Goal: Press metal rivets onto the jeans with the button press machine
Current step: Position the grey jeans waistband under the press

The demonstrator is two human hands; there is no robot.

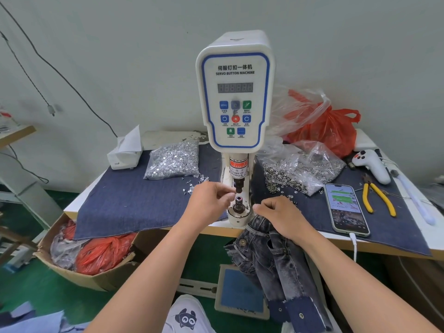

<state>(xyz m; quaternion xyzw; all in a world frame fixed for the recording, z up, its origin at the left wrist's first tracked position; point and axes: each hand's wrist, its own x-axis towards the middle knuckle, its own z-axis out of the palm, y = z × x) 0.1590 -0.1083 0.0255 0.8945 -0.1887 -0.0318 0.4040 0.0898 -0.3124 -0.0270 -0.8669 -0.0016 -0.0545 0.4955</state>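
The white servo button machine (236, 92) stands at the table's front edge, with its black punch (238, 186) above a spring-loaded lower die (238, 203). My left hand (209, 203) is just left of the die, fingertips pinched together close to the punch; any rivet between them is too small to see. My right hand (281, 215) grips the waistband of dark washed jeans (271, 258), which hang off the table edge below the machine. A bag of silver rivet tacks (174, 162) lies to the left, and a bag of rivet caps (302, 169) to the right.
A phone (346, 210) on a cable and yellow pliers (377, 198) lie on the denim table cover (134, 203) at right. A white handheld tool (372, 164), red bags (331, 131) and a tissue pack (125, 152) sit behind. A cardboard box (79, 258) and foot pedal (240, 292) are on the floor.
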